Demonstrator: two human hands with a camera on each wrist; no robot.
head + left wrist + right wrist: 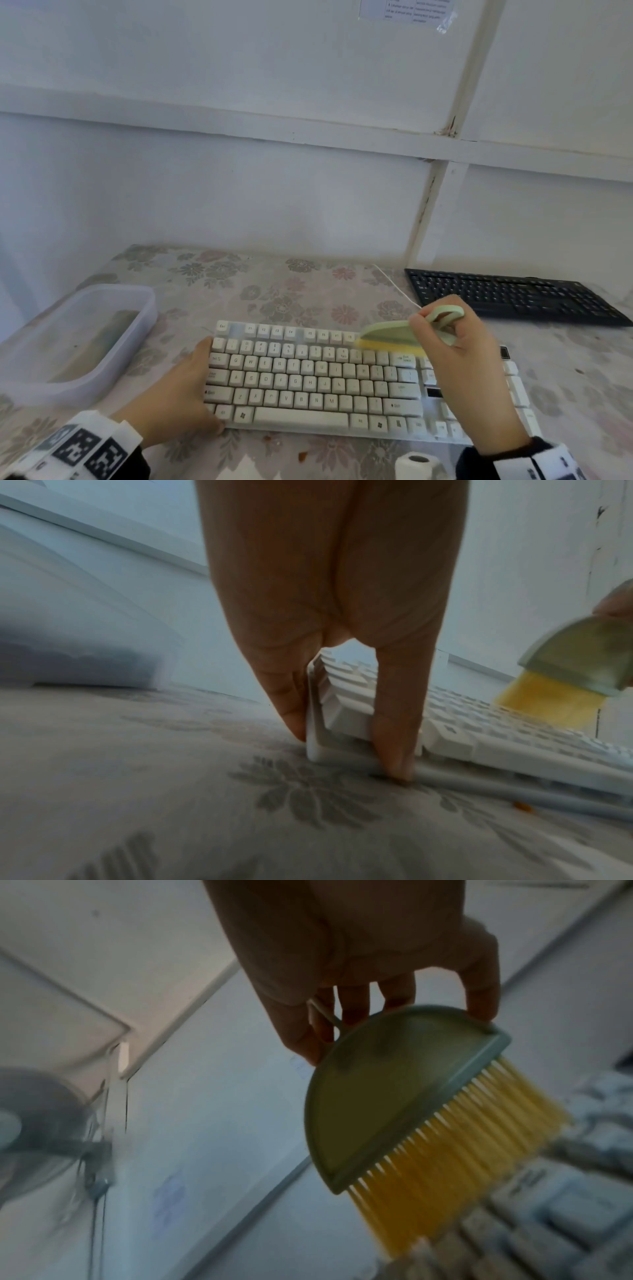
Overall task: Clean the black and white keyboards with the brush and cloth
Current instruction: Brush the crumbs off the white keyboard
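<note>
The white keyboard [318, 380] lies in front of me on the flowered tablecloth. My left hand [185, 387] holds its left end [318, 723], straight fingers against the side edge and the thumb at the front edge. My right hand [455, 346] grips the loop handle of a pale green brush [390, 334] with yellow bristles [455, 1153]. The bristles touch the upper right key rows. The black keyboard [510, 294] lies at the back right, apart from both hands. No cloth shows clearly.
A translucent plastic tub [78, 339] stands left of the white keyboard, something greenish lying inside. A white roll [416, 464] sits at the table's near edge. A white cable [394, 284] runs between the keyboards. The wall [274, 188] closes the back.
</note>
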